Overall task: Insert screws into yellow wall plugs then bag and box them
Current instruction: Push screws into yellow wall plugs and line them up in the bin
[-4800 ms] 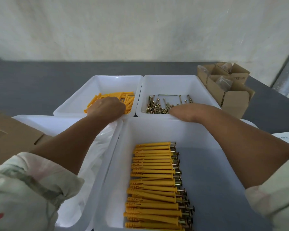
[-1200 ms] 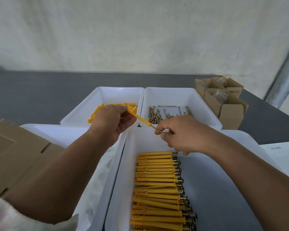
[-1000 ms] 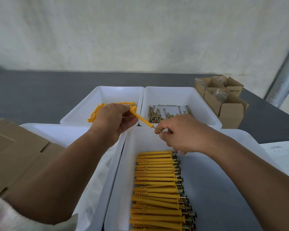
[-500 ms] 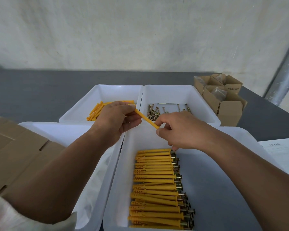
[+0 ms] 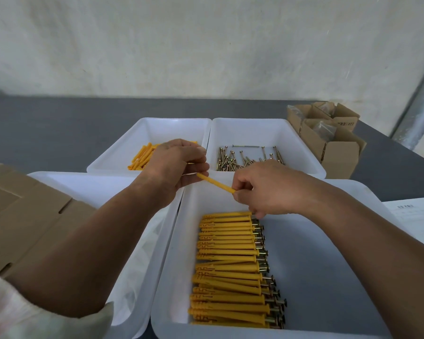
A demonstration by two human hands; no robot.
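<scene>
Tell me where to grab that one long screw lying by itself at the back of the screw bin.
Pinch the long screw at mid-shank, coming down from above, one fingertip in front and one behind. It lies flat and crosswise on the floor of the screw bin, apart from the heap of screws, so its whole shank is bare.

Glossy white plastic bins (image 5: 328, 172) hold matt yellow plastic plugs (image 5: 228, 267) and shiny brass-toned metal screws (image 5: 233, 162) — beside them, matt brown cardboard boxes (image 5: 338, 152).
</scene>
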